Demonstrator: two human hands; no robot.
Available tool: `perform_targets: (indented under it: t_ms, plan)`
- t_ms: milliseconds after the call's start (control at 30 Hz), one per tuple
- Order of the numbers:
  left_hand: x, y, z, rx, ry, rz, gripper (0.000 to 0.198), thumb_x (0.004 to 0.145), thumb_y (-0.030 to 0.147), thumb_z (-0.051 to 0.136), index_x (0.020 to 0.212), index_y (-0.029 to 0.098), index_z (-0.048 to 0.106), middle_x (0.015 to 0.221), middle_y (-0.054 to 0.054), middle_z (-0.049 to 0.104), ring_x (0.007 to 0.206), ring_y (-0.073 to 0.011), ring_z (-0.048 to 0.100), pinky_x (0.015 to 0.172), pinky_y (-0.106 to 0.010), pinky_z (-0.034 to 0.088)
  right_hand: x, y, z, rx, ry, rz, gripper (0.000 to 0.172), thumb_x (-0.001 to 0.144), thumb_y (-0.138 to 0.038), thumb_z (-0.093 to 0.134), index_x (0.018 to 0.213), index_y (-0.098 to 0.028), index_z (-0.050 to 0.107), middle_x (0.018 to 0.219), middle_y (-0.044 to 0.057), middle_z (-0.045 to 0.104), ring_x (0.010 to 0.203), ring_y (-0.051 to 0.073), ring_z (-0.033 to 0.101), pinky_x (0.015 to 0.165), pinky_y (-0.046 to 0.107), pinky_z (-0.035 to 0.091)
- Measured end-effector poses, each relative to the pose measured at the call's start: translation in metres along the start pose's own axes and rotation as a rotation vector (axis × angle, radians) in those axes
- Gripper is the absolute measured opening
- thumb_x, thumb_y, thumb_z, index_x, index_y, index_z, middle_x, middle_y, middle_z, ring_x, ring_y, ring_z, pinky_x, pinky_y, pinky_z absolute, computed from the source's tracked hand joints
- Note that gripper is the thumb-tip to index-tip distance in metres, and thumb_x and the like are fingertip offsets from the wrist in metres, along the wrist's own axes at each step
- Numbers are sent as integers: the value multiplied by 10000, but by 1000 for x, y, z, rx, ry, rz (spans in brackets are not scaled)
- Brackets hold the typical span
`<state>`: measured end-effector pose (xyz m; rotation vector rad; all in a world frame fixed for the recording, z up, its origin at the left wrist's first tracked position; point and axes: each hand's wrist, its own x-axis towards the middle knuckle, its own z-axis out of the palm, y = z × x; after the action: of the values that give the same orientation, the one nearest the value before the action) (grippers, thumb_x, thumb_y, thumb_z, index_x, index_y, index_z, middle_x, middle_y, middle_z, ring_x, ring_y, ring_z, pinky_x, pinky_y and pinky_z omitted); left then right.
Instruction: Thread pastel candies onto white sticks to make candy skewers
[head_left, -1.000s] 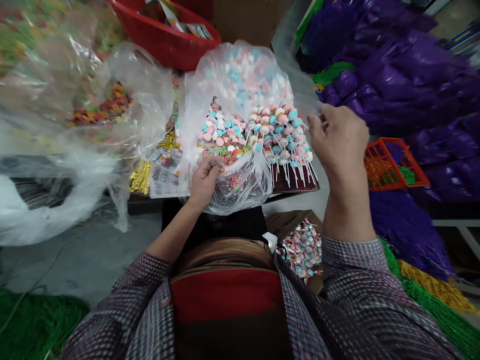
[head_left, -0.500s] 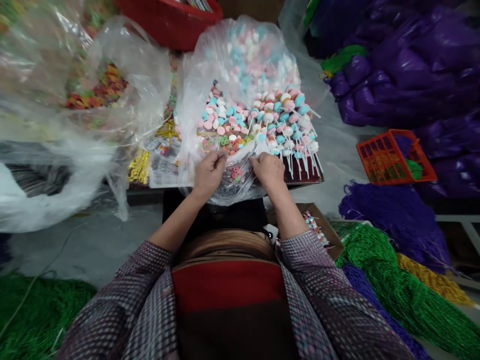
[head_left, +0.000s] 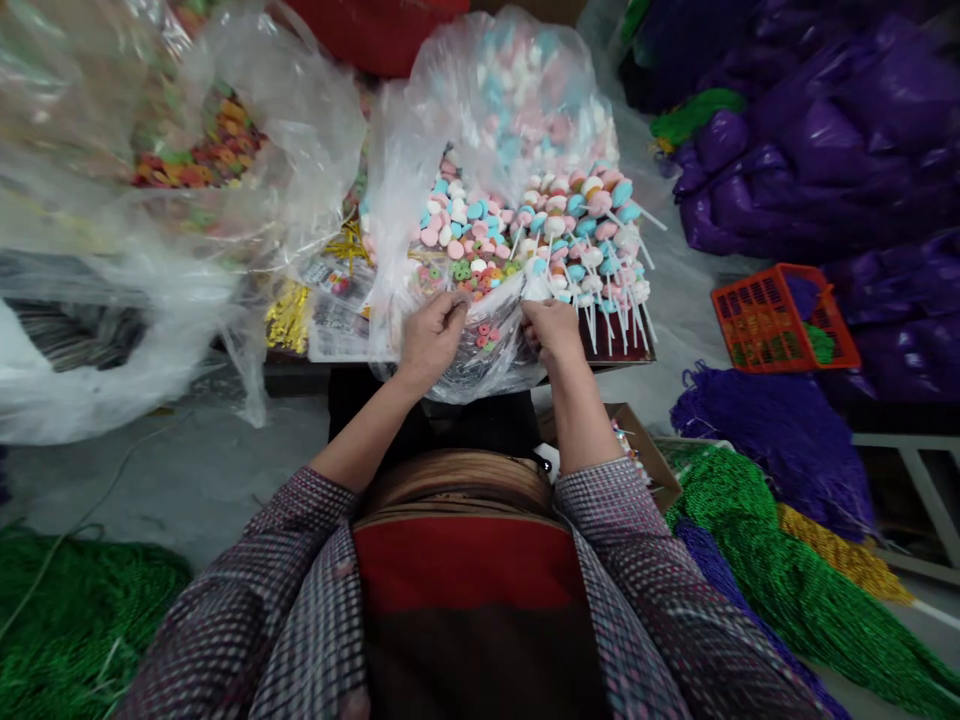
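A clear plastic bag (head_left: 495,375) hangs over the table's front edge, its rim between my hands. My left hand (head_left: 433,335) is closed in a pinch on the rim's left side. On the right side, my right hand (head_left: 551,328) has its fingers curled on the same plastic. Small ring-shaped candies (head_left: 487,337) in pink and green show inside the bag. Just beyond my hands lie loose pink, white and blue round candies (head_left: 459,222). To the right of them, candies on white sticks (head_left: 589,240) are piled up with their sticks toward me.
A large clear bag of pastel candies (head_left: 525,90) stands behind. Left are a bag of orange rings (head_left: 229,140), gold twist ties (head_left: 288,315) and printed packets (head_left: 341,325). On the floor at right are an orange basket (head_left: 772,320), a cardboard box (head_left: 660,470) and green strands (head_left: 750,540).
The view has shifted slightly, so the table's contents appear a little farther right. Both hands keep their hold on the bag's rim, and the right hand's fingers are curled in more.
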<state>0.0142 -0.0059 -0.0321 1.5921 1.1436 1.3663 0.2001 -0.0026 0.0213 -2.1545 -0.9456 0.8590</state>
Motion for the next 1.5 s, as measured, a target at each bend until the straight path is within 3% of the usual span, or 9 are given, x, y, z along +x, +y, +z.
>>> perform_targets:
  t_ms: [100,300,467,567,667,867,1200,1333,1500]
  plan:
    - [0,3,0,-7,-11,-24,158,968,183,641,1013,244,779,1037,-25,809,1001,-188,740,941,-319,578,0,0,-2,351,-113,104,292,774,-172,655,574,-238,452,452,-80,441,371,58,329,390,202,252]
    - [0,4,0,9,-22,-14,162,986,211,628,1040,236,779,1043,-28,810,976,-181,733,930,-311,572,-15,-3,-2,578,-362,189,305,782,-210,763,631,-205,498,507,-85,510,365,14,302,355,155,233]
    - [1,5,-3,33,-42,-6,171,998,245,623,1042,237,787,1032,-29,811,994,-187,738,946,-321,579,-72,13,1,620,-626,170,199,675,-270,769,685,-196,585,611,-40,694,347,24,369,331,173,299]
    - [1,13,-8,44,-102,35,206,1017,316,616,1019,229,804,1038,-44,819,1028,-205,744,972,-354,588,-107,28,0,589,-706,141,245,660,-338,780,704,-217,572,611,-41,719,345,59,481,351,190,379]
    - [-2,26,-10,-27,-188,-16,282,1030,445,622,1068,236,807,1024,-40,817,1028,-216,749,986,-392,599,-125,40,-1,523,-690,86,239,683,-344,770,707,-220,567,585,-57,699,360,68,539,399,185,419]
    - [0,41,-4,-319,-260,-265,334,1024,459,653,1316,316,728,912,-17,789,793,-169,722,735,-342,607,-119,53,-5,459,-643,14,265,698,-372,805,723,-213,594,604,-64,677,395,74,575,453,197,421]
    - [2,33,-1,-270,-224,-266,478,1027,353,652,1495,400,565,1062,-24,799,844,-192,762,668,-339,611,-107,71,-23,515,-529,-11,367,702,-524,882,696,-206,700,587,-52,635,452,85,524,538,250,423]
    - [1,29,4,-199,-157,-240,431,1046,378,626,1474,409,577,1089,-34,784,957,-228,776,704,-360,636,-105,73,-27,488,-511,-37,362,705,-521,888,685,-206,709,558,-44,632,473,98,526,561,257,417]
    - [7,27,-7,-246,-161,-338,273,1044,438,634,1292,346,701,883,-13,749,780,-175,743,668,-341,626,-101,77,-34,445,-405,-76,324,722,-476,869,661,-211,693,554,-33,635,493,109,534,553,257,430]
